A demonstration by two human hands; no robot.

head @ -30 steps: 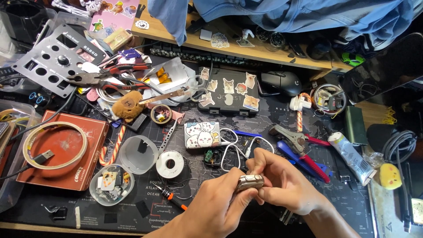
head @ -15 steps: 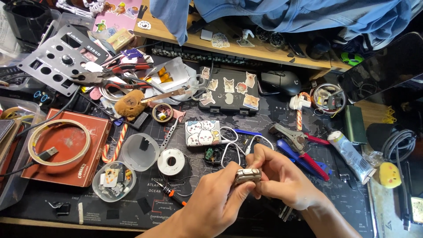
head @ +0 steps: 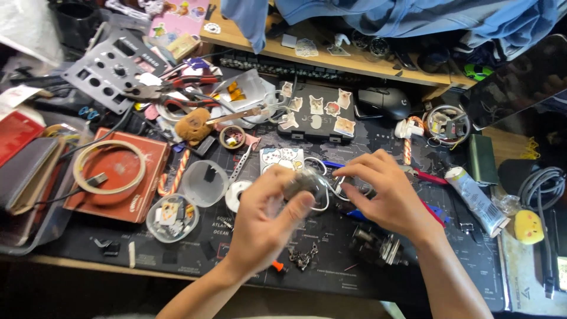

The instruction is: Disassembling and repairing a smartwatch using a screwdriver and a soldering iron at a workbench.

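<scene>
Grey blurred object [head: 302,183] in left hand's [head: 266,221] closed grip — right hand [head: 381,192] half-open beside, white tube [head: 475,199] rightward.

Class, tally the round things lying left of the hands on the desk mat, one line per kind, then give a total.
Clear round lidded containers: 2
Tape rolls: 2
Thin wooden hoop on the red box: 1
Total: 5

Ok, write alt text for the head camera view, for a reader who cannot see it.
Seen from above, a left hand and a right hand meet over a cluttered dark desk mat, the left gripping a small, blurred object. Around them lie a clear round dish, a sticker-covered black case, red-handled pliers and a black mouse.
</scene>
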